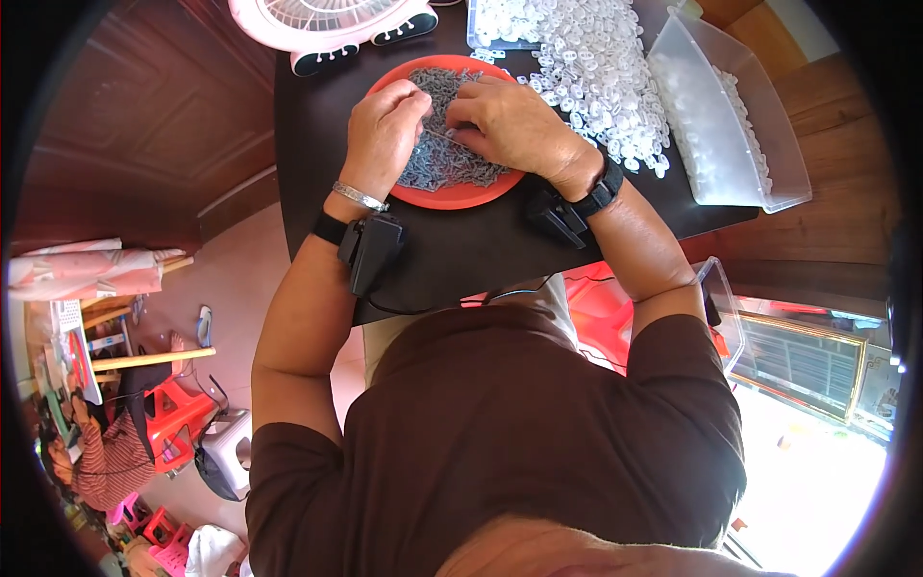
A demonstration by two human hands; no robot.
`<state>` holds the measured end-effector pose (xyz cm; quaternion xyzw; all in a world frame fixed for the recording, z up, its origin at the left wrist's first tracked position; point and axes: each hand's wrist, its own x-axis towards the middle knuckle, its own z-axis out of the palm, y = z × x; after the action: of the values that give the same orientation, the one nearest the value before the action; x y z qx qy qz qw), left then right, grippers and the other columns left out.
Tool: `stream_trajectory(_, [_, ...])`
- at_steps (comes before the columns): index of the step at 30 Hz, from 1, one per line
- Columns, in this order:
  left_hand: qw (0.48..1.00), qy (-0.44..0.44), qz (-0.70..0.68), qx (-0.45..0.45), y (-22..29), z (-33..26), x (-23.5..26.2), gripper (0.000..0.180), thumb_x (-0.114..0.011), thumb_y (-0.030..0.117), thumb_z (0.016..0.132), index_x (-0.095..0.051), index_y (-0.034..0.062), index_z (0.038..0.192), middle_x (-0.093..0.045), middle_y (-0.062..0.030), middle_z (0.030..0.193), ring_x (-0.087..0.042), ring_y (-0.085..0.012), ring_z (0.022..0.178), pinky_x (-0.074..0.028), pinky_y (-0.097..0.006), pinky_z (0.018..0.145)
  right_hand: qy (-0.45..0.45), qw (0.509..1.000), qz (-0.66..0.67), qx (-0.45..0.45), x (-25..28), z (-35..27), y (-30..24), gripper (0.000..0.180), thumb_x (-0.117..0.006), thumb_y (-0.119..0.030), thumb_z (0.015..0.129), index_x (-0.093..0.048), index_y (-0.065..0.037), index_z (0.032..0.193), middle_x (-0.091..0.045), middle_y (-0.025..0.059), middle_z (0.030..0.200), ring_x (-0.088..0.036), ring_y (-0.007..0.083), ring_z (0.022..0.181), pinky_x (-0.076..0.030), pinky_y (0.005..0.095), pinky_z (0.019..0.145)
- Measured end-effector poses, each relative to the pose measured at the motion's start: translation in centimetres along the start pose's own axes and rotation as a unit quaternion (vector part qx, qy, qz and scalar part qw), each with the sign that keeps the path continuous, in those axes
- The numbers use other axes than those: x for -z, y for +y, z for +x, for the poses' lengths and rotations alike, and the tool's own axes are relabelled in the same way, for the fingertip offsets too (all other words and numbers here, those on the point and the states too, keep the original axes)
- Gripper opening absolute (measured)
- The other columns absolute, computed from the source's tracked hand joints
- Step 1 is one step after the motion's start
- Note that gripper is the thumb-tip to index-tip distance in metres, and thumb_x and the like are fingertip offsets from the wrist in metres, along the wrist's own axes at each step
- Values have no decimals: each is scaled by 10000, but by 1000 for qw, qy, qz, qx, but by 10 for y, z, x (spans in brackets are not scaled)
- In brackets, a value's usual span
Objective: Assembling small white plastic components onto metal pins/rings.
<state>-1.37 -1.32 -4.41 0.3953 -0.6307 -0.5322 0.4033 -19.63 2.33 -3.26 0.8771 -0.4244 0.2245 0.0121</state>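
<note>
A round red plate [447, 201] stands on the dark table, filled with a heap of small grey screws [442, 171]. My left hand [387, 130] is over the plate's left side, with its fingers pinched together. Whatever lies between those fingertips is too small to make out. From the right, my right hand [514, 123] reaches over the same heap, its fingers curled and the thumb near the forefinger. Its grip is partly hidden, and I cannot tell what it holds. Many small white plastic pieces [606, 87] lie in a pile just beyond my right hand.
A clear plastic bin [716, 144] with more white pieces lies tilted at the table's right. Another clear tray [505, 27] stands at the back. A pink fan [332, 29] is at the back left. Cables hang by the dark table's [452, 252] front edge. Another person [111, 462] sits at far left.
</note>
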Motion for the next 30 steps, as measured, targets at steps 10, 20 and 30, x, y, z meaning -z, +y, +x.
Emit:
stream_trajectory(10, [999,-21,-47,2,2,-8,-10,212,-515,194,889,-601,4,849,-542,-7,651,-494,-67,555,-401,-208,506,185,978,90,-30,15,6,-10,94,-695,-67,717,-637,-52,789,-611,74,769,-615,246,729,-506,313,636])
stream_trajectory(20, [990,-65,-125,20,2,-9,-10,237,-451,202,893,-587,9,878,-568,-26,666,-510,-81,548,-392,-202,500,201,977,70,-17,16,5,-18,143,-719,-121,678,-613,-76,762,-604,60,763,-611,250,732,-505,329,628])
stream_trajectory(30, [985,-124,-119,5,12,-9,-11,241,-455,210,895,-584,8,871,-564,-35,664,-516,-93,570,-378,-204,513,210,973,90,-25,20,3,-16,162,-729,-104,677,-607,-64,777,-611,70,757,-619,252,694,-505,314,600])
